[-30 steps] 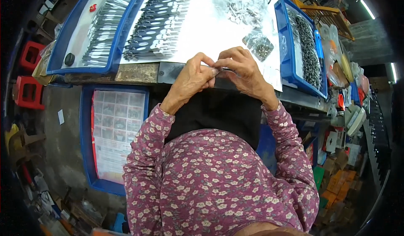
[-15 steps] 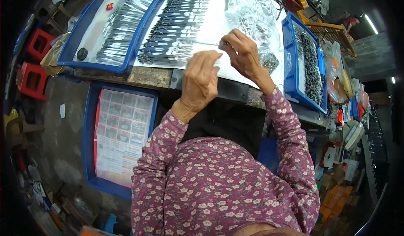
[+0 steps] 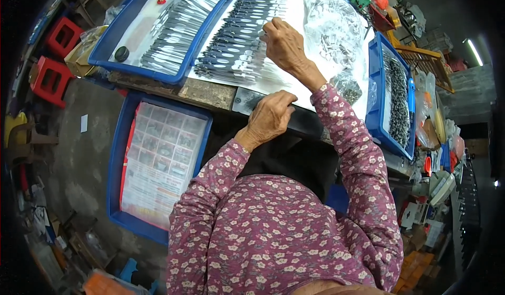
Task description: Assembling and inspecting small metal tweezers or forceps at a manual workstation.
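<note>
My right hand (image 3: 284,45) reaches over the white-covered table, fingers pinched together at the right-hand ends of a stack of slim dark pieces (image 3: 229,45) with white oval marks and pale ends. Whatever sits between those fingertips is too small to make out. Lower down, my left hand (image 3: 268,117) hovers by the table's front edge, fingers bent and pressed toward the thumb; its grip is hidden. Right of the stack lies a clear plastic bag (image 3: 335,29) of small silvery-white parts, and below it a smaller bag (image 3: 346,87) of tiny parts.
A blue tray (image 3: 139,73) of slim silver pieces stands at the left. Another blue tray (image 3: 377,113) at the right holds small dark parts. Below the table edge, a blue tray (image 3: 113,190) contains a printed sheet. Red stools (image 3: 51,82) stand on the floor at far left.
My right hand has moved left and farther away, to the stack of dark pieces. My left hand has dropped back to the table's front edge, apart from the right. The view has shifted slightly.
</note>
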A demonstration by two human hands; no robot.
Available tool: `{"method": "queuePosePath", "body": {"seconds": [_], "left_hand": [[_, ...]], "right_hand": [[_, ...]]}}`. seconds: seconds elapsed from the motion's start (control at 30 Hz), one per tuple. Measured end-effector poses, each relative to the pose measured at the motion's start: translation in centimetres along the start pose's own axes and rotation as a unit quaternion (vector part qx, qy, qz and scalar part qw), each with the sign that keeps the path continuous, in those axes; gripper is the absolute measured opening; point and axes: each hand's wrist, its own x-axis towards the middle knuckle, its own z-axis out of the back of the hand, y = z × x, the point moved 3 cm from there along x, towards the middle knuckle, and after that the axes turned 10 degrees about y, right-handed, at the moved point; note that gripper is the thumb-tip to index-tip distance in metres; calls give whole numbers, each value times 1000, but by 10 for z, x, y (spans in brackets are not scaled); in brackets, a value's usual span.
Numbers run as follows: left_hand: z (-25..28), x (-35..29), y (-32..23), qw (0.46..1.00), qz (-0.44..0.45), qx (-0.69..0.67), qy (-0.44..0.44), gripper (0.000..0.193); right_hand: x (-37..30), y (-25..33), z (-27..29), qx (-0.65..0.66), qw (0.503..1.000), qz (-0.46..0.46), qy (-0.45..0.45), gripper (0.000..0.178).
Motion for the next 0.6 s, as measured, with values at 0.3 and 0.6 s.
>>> {"method": "queuePosePath", "body": {"seconds": [0.3, 0.6], "left_hand": [[9, -7, -1, 1000, -10, 0, -2, 13], [60, -32, -28, 999, -31, -18, -40, 13]], "right_hand": [[0, 8, -1, 5, 1000, -17, 15, 12], [-24, 8, 19, 155, 986, -15, -66, 32]]}}
